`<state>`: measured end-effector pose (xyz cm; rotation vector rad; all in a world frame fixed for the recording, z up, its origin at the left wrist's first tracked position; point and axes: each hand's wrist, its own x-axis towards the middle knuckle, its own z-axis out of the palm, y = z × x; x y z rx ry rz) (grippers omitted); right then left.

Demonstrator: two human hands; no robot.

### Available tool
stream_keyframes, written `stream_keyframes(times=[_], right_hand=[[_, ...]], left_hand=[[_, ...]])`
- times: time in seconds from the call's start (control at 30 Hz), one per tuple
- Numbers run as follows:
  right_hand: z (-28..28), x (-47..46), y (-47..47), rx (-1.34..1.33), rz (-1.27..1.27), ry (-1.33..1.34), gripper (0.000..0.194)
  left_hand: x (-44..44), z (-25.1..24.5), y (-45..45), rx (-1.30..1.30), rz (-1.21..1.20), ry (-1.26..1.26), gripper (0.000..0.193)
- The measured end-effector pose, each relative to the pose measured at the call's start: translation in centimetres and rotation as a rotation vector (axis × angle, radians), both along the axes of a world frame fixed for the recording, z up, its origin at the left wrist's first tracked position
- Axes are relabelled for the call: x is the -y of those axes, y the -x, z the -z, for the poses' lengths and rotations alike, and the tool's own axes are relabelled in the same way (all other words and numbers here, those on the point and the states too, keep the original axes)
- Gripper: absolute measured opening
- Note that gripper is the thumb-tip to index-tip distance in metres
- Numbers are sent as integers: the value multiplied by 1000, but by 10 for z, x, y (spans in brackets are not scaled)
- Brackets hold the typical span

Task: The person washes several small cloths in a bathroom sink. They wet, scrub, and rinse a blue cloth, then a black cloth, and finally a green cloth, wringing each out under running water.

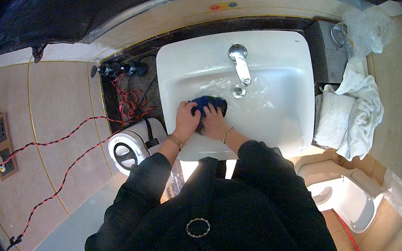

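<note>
A wet, dark blue and black piece of cloth (204,101) lies bunched in the left part of a white ceramic washbasin (271,134). My left hand (186,120) pinches its left edge between thumb and fingers. From the right, my right hand (214,124) grips the cloth from above, fingers bent over it; the thumb is hard to make out. Both hands are down inside the bowl. Behind them stands a chrome faucet (241,64), its spout over the basin. A round metal drain stopper (239,91) sits below the spout, with ripples and glints of water around it.
Left of the basin are a tangle of red-black cable (132,102), dark bottles (125,68) and a white appliance (130,147). White towels (337,116) and a grey box (326,54) stand at right. A toilet (343,195) with raised lid is at lower right.
</note>
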<state>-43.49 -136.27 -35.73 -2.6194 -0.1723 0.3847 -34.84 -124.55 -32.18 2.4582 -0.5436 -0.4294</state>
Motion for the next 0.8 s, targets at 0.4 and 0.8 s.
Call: stream_keyframes(times=[0.4, 0.8], right_hand=[[20, 55, -1, -30, -44, 96, 27], [-10, 156, 61, -46, 236, 160, 54]], left_hand=[[37, 23, 18, -93, 123, -255, 57], [108, 19, 89, -376, 229, -117, 48]])
